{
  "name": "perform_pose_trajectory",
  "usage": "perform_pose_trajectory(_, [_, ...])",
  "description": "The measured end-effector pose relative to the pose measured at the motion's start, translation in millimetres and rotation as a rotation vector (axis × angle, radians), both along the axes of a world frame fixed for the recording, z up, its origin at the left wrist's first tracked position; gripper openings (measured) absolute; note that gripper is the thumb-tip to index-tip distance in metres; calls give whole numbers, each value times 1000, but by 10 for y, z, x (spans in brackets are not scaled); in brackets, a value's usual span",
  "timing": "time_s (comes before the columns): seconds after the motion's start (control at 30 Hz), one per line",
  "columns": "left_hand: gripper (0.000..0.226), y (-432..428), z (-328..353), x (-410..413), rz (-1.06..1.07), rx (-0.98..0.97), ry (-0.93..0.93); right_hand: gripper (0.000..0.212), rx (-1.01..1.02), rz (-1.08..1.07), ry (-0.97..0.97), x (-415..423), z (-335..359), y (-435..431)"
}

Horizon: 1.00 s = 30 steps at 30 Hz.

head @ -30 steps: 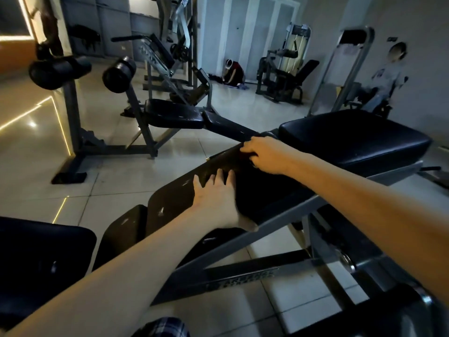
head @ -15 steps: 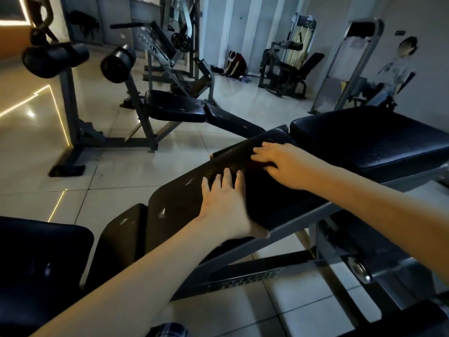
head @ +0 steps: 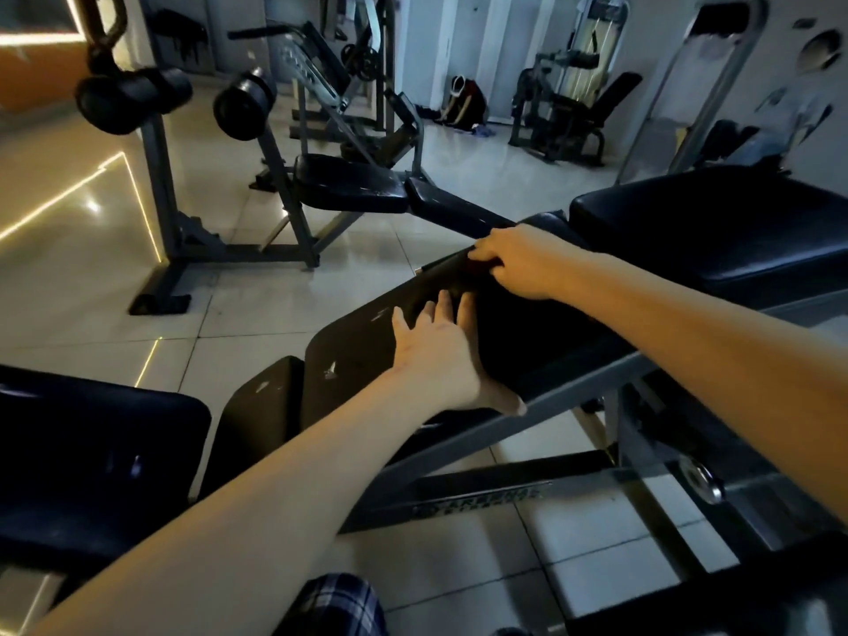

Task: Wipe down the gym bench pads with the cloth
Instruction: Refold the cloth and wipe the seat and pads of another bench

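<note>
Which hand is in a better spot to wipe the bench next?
Right. The right hand curls on what looks like a dark cloth at the far edge of the pad. The left hand lies flat and bare on the pad, probably steadying it.

The cloth [head: 478, 267] is nearly all hidden under the curled fingers of the right hand [head: 518, 263]; only a dark reddish sliver shows. The left hand [head: 440, 355] lies flat, covering part of the sloping pad [head: 358, 351]. At 8 o'clock a dark pad [head: 92, 452] is cut by the left edge. At 3 o'clock the seat pad [head: 711, 222] runs off the right edge. Lettering on the frame bar [head: 477, 500] at 5 o'clock is too blurred to read. Blurred shapes [head: 821, 50] at 1 o'clock cannot be made out. A checked trouser leg [head: 335, 608] is cut off at 6 o'clock.
</note>
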<state>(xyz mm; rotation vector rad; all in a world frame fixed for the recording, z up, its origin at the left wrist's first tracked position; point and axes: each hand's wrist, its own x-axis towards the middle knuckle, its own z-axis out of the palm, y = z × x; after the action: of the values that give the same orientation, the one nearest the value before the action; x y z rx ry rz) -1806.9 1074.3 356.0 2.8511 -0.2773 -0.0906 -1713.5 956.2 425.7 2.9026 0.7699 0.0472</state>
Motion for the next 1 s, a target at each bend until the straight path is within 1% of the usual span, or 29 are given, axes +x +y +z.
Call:
perform_pose_trajectory(0.1, [138,0,-20,-8,-7,-5,-18,50,-104,91,54,-411,49,-201])
perform_pose_trajectory(0.2, [139,-15,-64,10,4,-45,-18,51,-97,119,106,-802,107,-415])
perform_pose_trajectory(0.3, [140,-35,-77,28,19,-57,-27,50,-114,131,78,-891,106,-482])
perform_pose_trajectory(0.37, [140,-43,-89,37,24,-75,-23,49,-133,129,28,-824,76,-437])
perform_pose_trajectory(0.5, [142,-35,-114,31,25,-139,8,46,-110,88,7,-426,16,-211])
perform_pose_trajectory(0.6, [141,-26,-119,27,32,-145,-12,34,-63,65,-56,35,-72,12])
perform_pose_trajectory(0.7, [141,-6,-102,0,25,-136,2,24,-61,6,-130,291,-104,186])
perform_pose_trajectory(0.8, [139,-4,-69,-12,27,-127,31,27,-77,-6,-118,287,-81,231])
perform_pose_trajectory(0.87, [137,-4,-57,-24,36,-138,31,30,-115,30,-56,137,-31,165])
perform_pose_trajectory(1.0, [135,-25,-62,-43,34,-150,39,47,-208,64,73,-449,64,-121])
